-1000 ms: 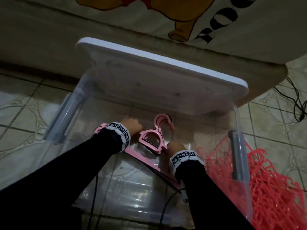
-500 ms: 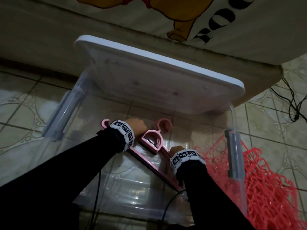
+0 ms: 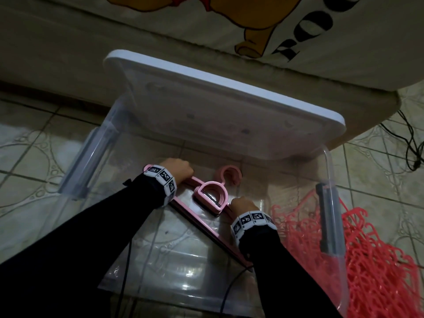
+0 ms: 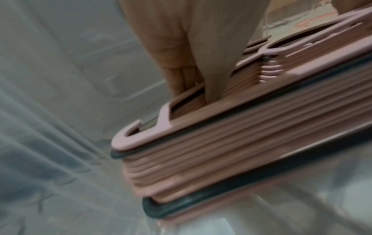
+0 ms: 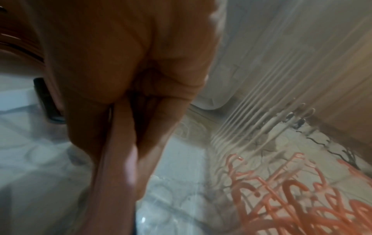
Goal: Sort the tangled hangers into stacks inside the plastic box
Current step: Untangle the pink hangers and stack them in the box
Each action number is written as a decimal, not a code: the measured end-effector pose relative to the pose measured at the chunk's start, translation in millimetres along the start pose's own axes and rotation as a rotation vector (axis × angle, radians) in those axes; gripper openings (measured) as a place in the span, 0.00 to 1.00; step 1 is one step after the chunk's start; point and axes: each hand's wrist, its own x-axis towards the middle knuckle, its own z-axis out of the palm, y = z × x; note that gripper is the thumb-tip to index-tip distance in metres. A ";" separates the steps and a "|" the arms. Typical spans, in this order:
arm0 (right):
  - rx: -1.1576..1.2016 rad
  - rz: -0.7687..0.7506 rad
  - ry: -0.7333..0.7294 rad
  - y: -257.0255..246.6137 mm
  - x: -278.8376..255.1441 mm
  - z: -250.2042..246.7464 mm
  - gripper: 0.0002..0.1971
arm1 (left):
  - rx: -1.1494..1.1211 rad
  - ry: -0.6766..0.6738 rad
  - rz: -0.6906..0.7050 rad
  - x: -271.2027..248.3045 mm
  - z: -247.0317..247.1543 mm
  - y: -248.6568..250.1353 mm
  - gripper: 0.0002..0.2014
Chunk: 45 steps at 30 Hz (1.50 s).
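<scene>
Both arms reach down into the clear plastic box (image 3: 330, 171), sleeves black, marker bands at the wrists. The left hand (image 3: 177, 168) curls its fingers (image 4: 181, 79) through the shoulder opening at one end of the pink hanger stack (image 3: 210, 198) and grips it. The right hand (image 3: 243, 204) grips the other arm of the same stack, fingers folded round it. The stack lies flat on the box floor, hooks aligned toward the white lid (image 3: 229, 88), with dark hangers layered in. Tangled red hangers (image 3: 378, 271) lie outside on the floor, right of the box.

A cartoon-print sheet (image 3: 298, 31) overhangs the patterned floor tiles (image 3: 29, 143); black, probably electrical, cables (image 3: 410, 143) trail right.
</scene>
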 end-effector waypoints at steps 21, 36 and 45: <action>-0.062 -0.037 0.182 4.3 -10.2 0.3 0.11 | -0.078 -0.014 0.113 8.3 -10.6 -3.1 0.11; -0.272 -0.157 0.153 -17.8 -37.3 -16.0 0.16 | 0.053 0.011 0.081 13.3 -7.0 14.2 0.15; -0.246 -0.197 0.250 -15.0 -57.1 -55.2 0.16 | 0.010 0.129 0.023 -23.0 -43.4 0.9 0.15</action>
